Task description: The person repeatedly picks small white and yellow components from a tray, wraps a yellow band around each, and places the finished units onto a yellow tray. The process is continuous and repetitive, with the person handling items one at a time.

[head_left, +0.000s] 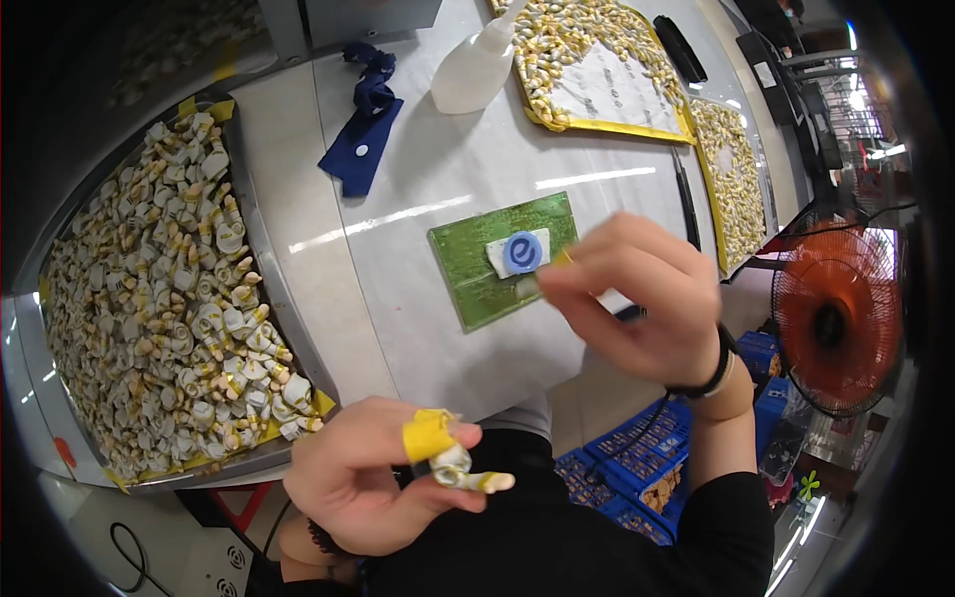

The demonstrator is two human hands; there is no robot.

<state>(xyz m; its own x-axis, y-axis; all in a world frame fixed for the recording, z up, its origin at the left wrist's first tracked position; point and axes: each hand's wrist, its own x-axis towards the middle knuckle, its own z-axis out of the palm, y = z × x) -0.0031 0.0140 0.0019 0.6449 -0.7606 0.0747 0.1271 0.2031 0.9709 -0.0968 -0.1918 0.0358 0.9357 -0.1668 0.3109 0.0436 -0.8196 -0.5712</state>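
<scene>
In my left hand [363, 478], thumb and fingers pinch a small white figurine piece [453, 464] with yellow bands and a peach-coloured tip. Yellow tape [428, 435] wraps a finger of that hand. My right hand [647, 294] hovers over the right edge of a green cutting mat [468, 289], fingertips pressed together; anything between them is too small to make out. A bit of yellow shows at its index fingertip. Just left of those fingertips, a round blue cap [523, 253] with a dark mark sits on a folded white pad [496, 261] on the mat.
A large tray [269, 224] heaped with similar pieces lies left. A squeeze bottle [473, 75] and dark blue cloth [363, 144] stand beyond the mat. Yellow-edged trays [617, 131] of small parts sit far right, near a black pen-like tool [686, 204]. An orange fan [831, 313] and blue crates [637, 448] are right.
</scene>
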